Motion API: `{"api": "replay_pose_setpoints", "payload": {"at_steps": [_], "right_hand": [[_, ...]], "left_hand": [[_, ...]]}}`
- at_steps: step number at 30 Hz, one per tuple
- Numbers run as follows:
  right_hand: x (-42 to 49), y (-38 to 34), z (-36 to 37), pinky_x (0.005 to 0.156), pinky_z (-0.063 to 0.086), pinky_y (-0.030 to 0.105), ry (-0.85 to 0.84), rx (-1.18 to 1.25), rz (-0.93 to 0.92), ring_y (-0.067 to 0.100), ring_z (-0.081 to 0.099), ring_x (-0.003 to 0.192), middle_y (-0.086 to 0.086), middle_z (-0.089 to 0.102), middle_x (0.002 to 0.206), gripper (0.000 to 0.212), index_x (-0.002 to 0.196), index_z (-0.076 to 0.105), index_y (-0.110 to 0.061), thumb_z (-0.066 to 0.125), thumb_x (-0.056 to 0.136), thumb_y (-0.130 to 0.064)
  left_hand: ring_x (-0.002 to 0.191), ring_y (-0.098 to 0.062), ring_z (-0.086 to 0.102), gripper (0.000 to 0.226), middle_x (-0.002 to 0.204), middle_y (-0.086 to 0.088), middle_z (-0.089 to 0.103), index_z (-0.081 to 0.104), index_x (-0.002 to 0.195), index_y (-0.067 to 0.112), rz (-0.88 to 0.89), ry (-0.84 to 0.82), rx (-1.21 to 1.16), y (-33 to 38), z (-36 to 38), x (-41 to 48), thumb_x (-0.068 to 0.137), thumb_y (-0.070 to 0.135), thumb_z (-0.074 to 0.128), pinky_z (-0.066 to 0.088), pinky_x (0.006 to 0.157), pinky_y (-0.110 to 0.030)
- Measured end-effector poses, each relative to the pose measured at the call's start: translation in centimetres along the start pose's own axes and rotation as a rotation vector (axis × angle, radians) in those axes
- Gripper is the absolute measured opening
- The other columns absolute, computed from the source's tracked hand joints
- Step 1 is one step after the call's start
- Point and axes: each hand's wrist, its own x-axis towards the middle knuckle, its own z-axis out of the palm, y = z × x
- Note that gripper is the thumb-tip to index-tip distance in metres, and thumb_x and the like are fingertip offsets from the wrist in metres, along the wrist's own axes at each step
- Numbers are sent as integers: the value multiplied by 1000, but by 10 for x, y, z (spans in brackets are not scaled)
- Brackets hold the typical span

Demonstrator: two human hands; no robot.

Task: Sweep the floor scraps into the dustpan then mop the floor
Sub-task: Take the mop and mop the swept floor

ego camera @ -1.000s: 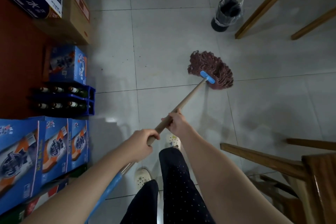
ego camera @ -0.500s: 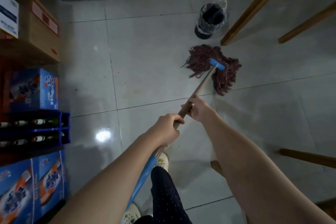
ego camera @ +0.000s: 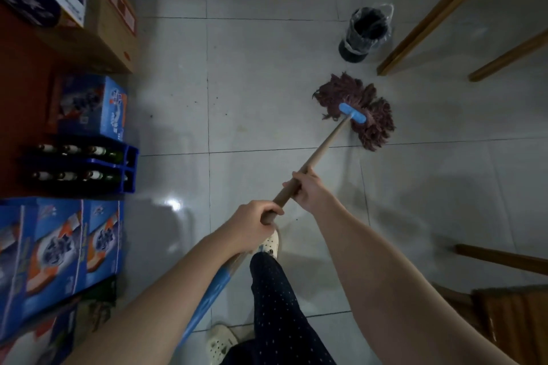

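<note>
Right hand (ego camera: 308, 190): my fingers are wrapped round the wooden mop handle (ego camera: 323, 145); this is the farther of my two grips, toward the head.
Left hand (ego camera: 252, 222): closed round the same shaft nearer my body, just above where the wood meets the blue sleeve (ego camera: 207, 299).
Mop head (ego camera: 376, 127): dark reddish strings spread flat on the tiled floor (ego camera: 252, 68), far and right of my hands, with the blue clamp (ego camera: 352, 112) on top.
Around it: a lined waste bin (ego camera: 367, 29) stands just beyond the head, and wooden furniture legs (ego camera: 415, 32) are to its right.
Left side: a blue bottle crate (ego camera: 89, 166), blue cartons (ego camera: 59, 246) and a cardboard box (ego camera: 103, 24) line the floor edge.
Dustpan: not in view.
Step in hand: mopping, I judge; the sweeping part looks finished, though a few dark specks (ego camera: 195, 102) lie on the tiles far left of the mop.
Floor state: a glossy sheen near my shoe (ego camera: 268, 243) suggests wet tile there; I cannot tell how much else is done.
Next move: probably draw the head back or swing it left over the specks, keeping the strings flat and clear of the bin and legs.
Risk: knocking the bin, or slipping on wet tile.
</note>
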Motion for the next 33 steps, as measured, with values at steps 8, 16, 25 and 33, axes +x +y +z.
{"api": "replay_pose_setpoints", "payload": {"at_steps": [8, 16, 25, 33], "right_hand": [[-89, 149, 33, 49, 50, 29, -23, -143, 93, 24, 61, 67, 14, 50, 108, 63, 148, 23, -27, 46, 95, -2], [-176, 278, 60, 66, 54, 35, -125, -194, 190, 27, 59, 80, 15, 43, 134, 76, 151, 9, -35, 44, 95, 2], [-170, 285, 75, 64, 54, 34, -125, -272, 218, 26, 61, 86, 12, 40, 145, 76, 151, 8, -36, 48, 96, -1], [-86, 193, 94, 58, 48, 34, -21, -292, 117, 20, 54, 63, 6, 52, 87, 51, 147, 25, -37, 35, 101, -14]], "left_hand": [[45, -8, 52, 43, 98, -1, 62, 62, 116, 33, -89, 90, -55, -105, 41, -147, 87, 3, 52, 46, 40, -24], [68, -1, 64, 48, 105, 12, 64, 53, 93, 50, -166, 189, -41, -197, 83, -274, 86, 2, 58, 48, 59, -11], [41, -5, 56, 36, 101, 11, 56, 57, 105, 36, -197, 216, -147, -201, 81, -275, 90, 4, 52, 43, 40, -16], [38, -1, 51, 39, 85, 11, 52, 63, 113, 27, -190, 221, -197, -142, 33, -170, 88, 0, 51, 38, 38, -11]]}}
